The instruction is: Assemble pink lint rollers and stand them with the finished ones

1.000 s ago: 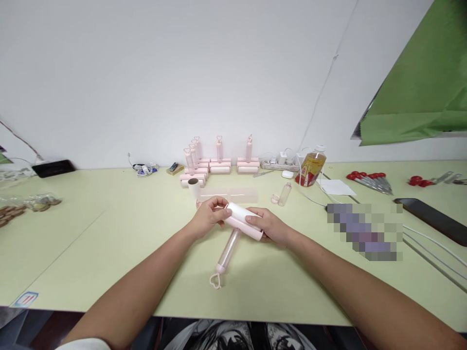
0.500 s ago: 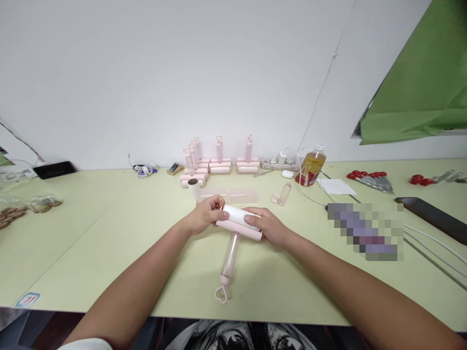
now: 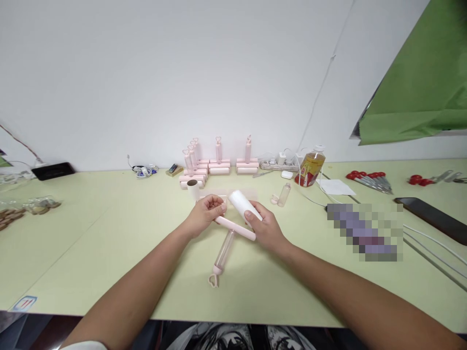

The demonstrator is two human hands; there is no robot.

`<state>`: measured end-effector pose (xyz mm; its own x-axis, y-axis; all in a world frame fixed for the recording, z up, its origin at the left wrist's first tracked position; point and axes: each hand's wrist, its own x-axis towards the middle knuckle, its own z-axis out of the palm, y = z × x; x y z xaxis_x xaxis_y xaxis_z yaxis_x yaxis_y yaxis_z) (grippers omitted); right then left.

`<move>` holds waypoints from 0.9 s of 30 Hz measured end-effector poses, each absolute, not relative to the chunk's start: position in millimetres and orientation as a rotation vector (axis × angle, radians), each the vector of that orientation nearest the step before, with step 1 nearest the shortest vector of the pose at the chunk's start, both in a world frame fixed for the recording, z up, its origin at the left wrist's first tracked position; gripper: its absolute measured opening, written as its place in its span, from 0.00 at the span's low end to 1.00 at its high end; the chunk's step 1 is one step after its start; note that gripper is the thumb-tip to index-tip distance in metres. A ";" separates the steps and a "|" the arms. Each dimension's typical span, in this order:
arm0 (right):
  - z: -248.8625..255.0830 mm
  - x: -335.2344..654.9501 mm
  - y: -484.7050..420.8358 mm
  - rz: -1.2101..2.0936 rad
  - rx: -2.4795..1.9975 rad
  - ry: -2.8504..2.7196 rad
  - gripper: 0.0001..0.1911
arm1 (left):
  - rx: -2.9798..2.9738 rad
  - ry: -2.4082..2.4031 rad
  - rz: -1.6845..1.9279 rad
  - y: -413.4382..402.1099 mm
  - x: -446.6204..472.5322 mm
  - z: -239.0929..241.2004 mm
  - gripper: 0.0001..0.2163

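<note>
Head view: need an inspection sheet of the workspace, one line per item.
Surface: pale green tabletop, number label at near-left edge.
Job's things: pink frame, its clear handle pointing toward the person; white roll angled away from it; pink rollers along the back.
Clutter: drink bottle, paper, red-handled tools; an item at right is pixelated, unreadable.
Hands: left hand holds the frame's left end; right hand grips the roll.
Cables: white coil back left; others around the power strip.
Surroundings: white wall, green sheet upper right; other people: nothing seen.

White sleeve (image 3: 85, 345) at left arm (image 3: 142, 284), bare forearms (image 3: 350, 284), black-and-white patterned clothing (image 3: 224, 337)
</note>
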<state>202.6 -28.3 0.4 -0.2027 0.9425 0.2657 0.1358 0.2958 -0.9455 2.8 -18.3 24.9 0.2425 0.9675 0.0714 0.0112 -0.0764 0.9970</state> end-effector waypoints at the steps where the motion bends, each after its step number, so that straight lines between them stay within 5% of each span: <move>1: -1.6 203.3 -28.1 1.000 -1.024 -1.581 0.24 | 1.374 1.035 1.068 -21.2 6.7 23.6 0.19; 13: 13.1 226.7 -6.6 1.002 -1.111 -1.592 0.19 | 1.713 1.061 0.698 -29.3 -1.2 24.0 0.23; 27: 15.6 231.1 0.2 1.193 -1.050 -1.358 0.12 | 2.008 1.324 0.877 -26.7 15.9 11.9 0.21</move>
<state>231.1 0.2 15.6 -0.1192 0.9836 0.1351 -0.0073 0.1352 -0.9908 15.9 -26.7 11.9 0.2937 0.9327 0.2094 0.5562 -0.3449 0.7561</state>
